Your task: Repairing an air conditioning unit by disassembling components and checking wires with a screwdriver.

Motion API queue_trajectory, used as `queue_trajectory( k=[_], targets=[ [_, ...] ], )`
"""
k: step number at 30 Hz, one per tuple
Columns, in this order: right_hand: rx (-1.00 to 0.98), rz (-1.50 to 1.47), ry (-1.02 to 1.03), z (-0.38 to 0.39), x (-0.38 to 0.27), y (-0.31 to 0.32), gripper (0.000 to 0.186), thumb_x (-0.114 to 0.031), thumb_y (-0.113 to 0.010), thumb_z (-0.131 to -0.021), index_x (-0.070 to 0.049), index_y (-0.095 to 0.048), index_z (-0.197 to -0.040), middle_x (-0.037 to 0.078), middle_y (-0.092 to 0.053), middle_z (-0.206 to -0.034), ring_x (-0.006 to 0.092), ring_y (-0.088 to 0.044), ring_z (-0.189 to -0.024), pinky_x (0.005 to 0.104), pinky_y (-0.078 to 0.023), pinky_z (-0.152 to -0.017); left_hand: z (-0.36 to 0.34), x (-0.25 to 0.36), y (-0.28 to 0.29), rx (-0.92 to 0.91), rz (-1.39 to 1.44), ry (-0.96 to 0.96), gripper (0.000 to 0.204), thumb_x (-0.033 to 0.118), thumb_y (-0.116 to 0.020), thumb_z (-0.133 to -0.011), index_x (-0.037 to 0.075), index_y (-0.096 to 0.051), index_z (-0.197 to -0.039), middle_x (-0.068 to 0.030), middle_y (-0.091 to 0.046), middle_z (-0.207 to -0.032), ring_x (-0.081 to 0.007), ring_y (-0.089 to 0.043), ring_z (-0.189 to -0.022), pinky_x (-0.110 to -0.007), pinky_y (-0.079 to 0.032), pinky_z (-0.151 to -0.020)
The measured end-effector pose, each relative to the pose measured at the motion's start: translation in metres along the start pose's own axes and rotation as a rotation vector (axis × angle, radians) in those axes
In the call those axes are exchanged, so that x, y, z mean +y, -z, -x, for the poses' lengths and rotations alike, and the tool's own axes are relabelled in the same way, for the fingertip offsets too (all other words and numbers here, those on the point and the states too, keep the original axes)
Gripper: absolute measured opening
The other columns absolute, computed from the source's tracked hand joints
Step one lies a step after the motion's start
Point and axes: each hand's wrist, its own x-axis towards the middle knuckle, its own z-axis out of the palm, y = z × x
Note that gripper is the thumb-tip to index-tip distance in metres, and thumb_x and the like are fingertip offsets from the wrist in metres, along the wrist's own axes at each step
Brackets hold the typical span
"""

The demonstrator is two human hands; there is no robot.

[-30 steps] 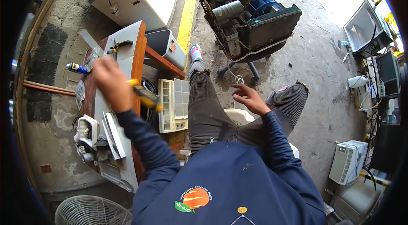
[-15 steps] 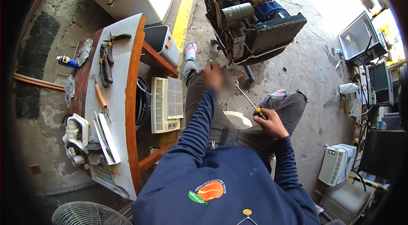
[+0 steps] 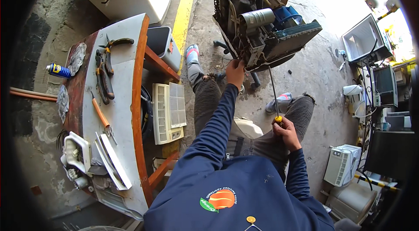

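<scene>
A stripped-down window air conditioner (image 3: 262,34) rests tilted on a swivel chair in front of me, its metal cylinder, blue fan part and finned coil exposed. My left hand (image 3: 235,74) is closed at its lower near edge; the fingertips are partly hidden against the metal. In my right hand (image 3: 286,133) is a long screwdriver (image 3: 273,92), gripped by its yellow and black handle. Its shaft points up, and the tip reaches the underside of the air conditioner below the coil. Whether it sits in a screw is too small to tell.
At left a wooden-edged table (image 3: 139,100) bears pliers (image 3: 104,76), orange-handled snips (image 3: 101,111) and white plastic parts. A spray can (image 3: 58,70) lies beyond. Under it stand a grey bin (image 3: 174,58) and a vented front panel (image 3: 161,113). Old appliances (image 3: 342,165) line the right.
My left hand has moved forward and right to the air conditioner's lower edge. The screwdriver has swung from slanting left to nearly upright, its tip now at the unit. My view has shifted slightly.
</scene>
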Motion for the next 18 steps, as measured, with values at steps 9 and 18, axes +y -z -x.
queue_trajectory(
  k=[9,18],
  targets=[
    [0.084,0.055,-0.021,-0.001,0.004,-0.001,0.008,-0.012,-0.062,-0.098,-0.005,-0.064,-0.1,-0.001,-0.056,-0.073,0.0083,-0.048,-0.062,0.0211,-0.039,-0.059,-0.002,-0.005,-0.001,0.145,-0.053,-0.037,0.015,0.016,-0.06,-0.099,0.004,-0.067,-0.105,-0.0025,-0.064,-0.078,-0.01,-0.053,-0.064,-0.026,-0.042,-0.059],
    [0.404,0.497,-0.042,-0.027,0.019,-0.016,0.032,-0.03,-0.065,-0.098,0.001,-0.068,-0.09,0.003,-0.06,-0.07,0.0132,-0.05,-0.061,0.0275,-0.041,-0.058,0.023,-0.005,-0.002,0.009,0.005,-0.068,0.015,0.01,-0.064,-0.098,0.004,-0.069,-0.11,-0.0028,-0.067,-0.085,-0.0107,-0.057,-0.072,-0.025,-0.047,-0.067]
  ],
)
